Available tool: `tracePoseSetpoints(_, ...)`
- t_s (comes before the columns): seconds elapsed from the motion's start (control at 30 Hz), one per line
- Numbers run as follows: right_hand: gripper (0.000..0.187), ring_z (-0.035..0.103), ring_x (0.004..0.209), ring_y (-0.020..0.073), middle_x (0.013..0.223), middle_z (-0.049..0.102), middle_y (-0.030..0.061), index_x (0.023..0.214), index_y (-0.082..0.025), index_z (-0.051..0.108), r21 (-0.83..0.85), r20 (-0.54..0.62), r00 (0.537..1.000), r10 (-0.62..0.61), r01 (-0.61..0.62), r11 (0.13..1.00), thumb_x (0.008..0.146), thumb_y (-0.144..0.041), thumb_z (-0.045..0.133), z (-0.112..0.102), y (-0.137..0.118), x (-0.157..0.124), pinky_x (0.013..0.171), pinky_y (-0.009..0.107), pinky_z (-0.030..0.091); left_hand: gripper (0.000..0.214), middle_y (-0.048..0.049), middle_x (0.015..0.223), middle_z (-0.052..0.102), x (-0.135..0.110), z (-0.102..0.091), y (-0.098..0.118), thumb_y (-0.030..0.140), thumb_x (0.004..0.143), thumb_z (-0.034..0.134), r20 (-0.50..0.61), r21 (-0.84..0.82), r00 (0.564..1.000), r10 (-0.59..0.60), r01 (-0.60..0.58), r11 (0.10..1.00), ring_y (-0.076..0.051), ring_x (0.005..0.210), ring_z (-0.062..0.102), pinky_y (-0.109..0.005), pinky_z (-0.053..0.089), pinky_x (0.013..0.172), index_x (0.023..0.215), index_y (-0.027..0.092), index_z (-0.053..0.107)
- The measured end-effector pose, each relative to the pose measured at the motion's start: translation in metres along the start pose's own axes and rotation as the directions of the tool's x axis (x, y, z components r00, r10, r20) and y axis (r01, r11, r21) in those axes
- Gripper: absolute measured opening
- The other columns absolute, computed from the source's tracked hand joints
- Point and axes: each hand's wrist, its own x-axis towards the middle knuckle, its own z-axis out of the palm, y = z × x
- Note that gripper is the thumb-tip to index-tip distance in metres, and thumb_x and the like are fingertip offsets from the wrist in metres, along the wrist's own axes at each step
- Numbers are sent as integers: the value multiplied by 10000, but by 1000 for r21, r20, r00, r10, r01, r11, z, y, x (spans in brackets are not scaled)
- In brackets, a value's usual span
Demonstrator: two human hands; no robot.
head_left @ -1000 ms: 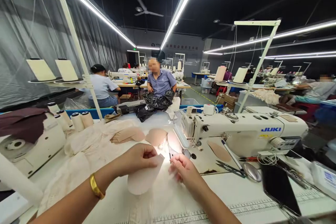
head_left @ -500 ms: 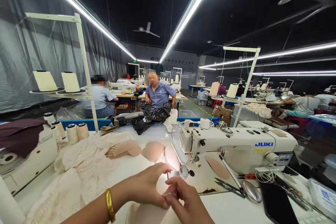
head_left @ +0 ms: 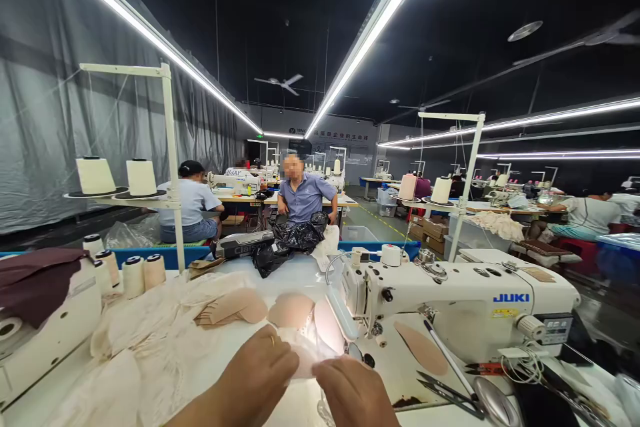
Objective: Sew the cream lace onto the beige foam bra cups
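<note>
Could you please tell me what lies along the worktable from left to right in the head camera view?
Dark maroon cloth → thread spools → stack of beige pads → left hand → right hand → JUKI sewing machine.

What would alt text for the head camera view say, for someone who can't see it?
Two bare hands, left hand and right hand, pinch a pale fabric piece together beside the needle of a white sewing machine. Beige fabric cups lie behind; other people sit at machines further back.
</note>
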Motion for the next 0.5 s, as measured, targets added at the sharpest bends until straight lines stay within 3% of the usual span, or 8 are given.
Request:
tracePoseSetpoints(0.1, 479, 501, 467, 145, 592, 635, -29, 789, -227, 583, -79, 91, 983, -161, 168, 983, 1152, -192, 271, 15, 12, -22, 479, 309, 275, 216, 20, 712, 557, -21, 33, 0, 115, 928, 609, 8, 124, 986, 167, -167, 978, -189, 622, 452, -327, 339, 612, 822, 236, 465)
tracePoseSetpoints(0.2, 537, 489, 483, 136, 576, 609, -42, 691, -227, 546, -50, 206, 947, -246, 261, 964, 1163, -215, 289, 23, 28, -45, 469, 314, 242, 256, 22, 673, 521, -25, 64, 2, 76, 958, 606, 23, 167, 959, 283, -283, 945, -174, 606, 467, -318, 332, 573, 799, 231, 478)
tracePoseSetpoints(0.3, 513, 462, 490, 147, 579, 605, -39, 667, -236, 538, -22, 322, 923, -208, 227, 974, 1147, -308, 371, 24, 47, -58, 469, 333, 207, 238, 3, 687, 585, -10, 86, 6, 110, 896, 684, 176, 174, 957, 229, -259, 950, -187, 609, 524, -341, 367, 556, 775, 229, 517)
tracePoseSetpoints(0.4, 429, 544, 574, 140, 663, 673, -42, 713, -242, 556, 28, 386, 915, -116, 114, 993, 1121, -320, 452, 22, 63, -63, 501, 299, 292, 333, -2, 599, 562, 4, 104, 8, 209, 775, 801, 373, 164, 919, 132, -205, 965, -201, 532, 528, -368, 308, 469, 656, 235, 491)
tracePoseSetpoints(0.43, 363, 589, 633, 138, 730, 718, -48, 757, -247, 577, 66, 405, 908, -103, 84, 994, 1106, -311, 501, 21, 68, -64, 532, 281, 340, 382, -1, 567, 536, 5, 110, 7, 253, 759, 820, 402, 166, 909, 109, -189, 968, -203, 510, 525, -374, 282, 448, 617, 236, 465)
tracePoseSetpoints(0.5, 179, 647, 759, 142, 893, 787, -63, 877, -268, 620, 136, 445, 890, -103, 47, 990, 1057, -275, 619, 21, 74, -65, 609, 258, 410, 447, -3, 564, 523, 3, 122, 4, 332, 765, 828, 358, 189, 930, 80, -156, 970, -203, 513, 544, -380, 278, 440, 584, 231, 432)
